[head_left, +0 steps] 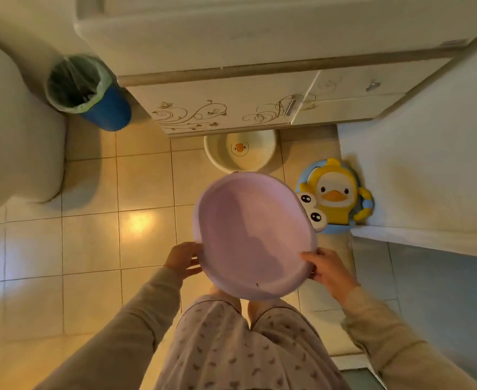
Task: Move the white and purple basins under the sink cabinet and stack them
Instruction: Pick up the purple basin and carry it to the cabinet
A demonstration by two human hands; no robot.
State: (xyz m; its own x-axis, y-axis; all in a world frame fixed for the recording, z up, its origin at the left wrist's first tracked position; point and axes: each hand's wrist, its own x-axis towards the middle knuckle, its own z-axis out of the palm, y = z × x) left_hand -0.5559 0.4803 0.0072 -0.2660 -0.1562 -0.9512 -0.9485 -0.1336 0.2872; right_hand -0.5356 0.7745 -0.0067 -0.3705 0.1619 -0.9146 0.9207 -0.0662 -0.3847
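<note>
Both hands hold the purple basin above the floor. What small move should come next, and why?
Probably lower the purple basin forward into the white basin, which already sits partly under the sink cabinet. The left hand and right hand grip opposite rims, nothing stacked yet.

Home bathroom: toilet, sink cabinet.

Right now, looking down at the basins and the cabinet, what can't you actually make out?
- White basin: far part hidden under the sink cabinet, head view.
- Duck seat: left edge covered by the purple basin.
- Left hand, right hand: fingers behind the basin's rim.
- Bin: contents too dark.
</note>
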